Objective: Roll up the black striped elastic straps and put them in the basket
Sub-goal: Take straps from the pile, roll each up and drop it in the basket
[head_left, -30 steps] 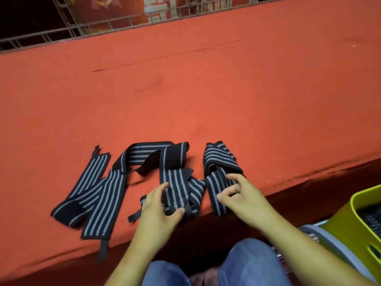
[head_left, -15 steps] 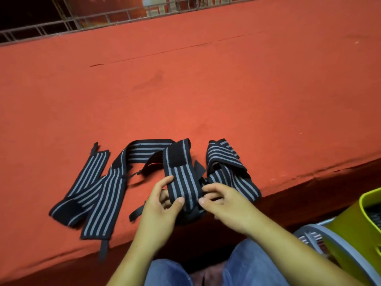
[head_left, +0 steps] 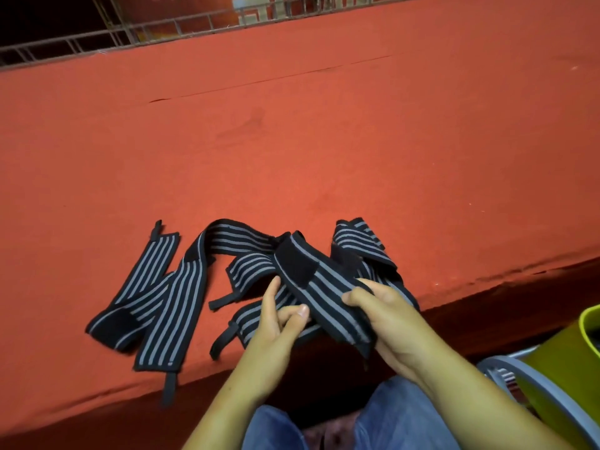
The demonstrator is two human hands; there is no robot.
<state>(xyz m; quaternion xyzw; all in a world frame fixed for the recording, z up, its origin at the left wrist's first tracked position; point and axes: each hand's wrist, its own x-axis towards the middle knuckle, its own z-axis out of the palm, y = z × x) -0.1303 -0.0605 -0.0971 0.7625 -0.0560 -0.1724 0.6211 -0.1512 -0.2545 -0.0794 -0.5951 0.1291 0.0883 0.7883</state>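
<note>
Pinching one striped strap (head_left: pixel 324 295): left hand (head_left: pixel 279 326) and right hand (head_left: pixel 393 323), thumbs on top.

Left hand (head_left: pixel 279 323) and right hand (head_left: pixel 389 319): bare, nails short. Forearms (head_left: pixel 233 401) bare right out to the frame edge. Blue denim jeans (head_left: pixel 399 420) on both thighs, just below the red table's (head_left: pixel 324 141) near edge.

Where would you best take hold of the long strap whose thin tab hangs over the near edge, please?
Pinch the long strap at its near end, just above the thin tab, coming from the near side with the thumb on top. That end lies flat at the edge of the red surface, so it peels up easily; farther up it overlaps another strap.
</note>
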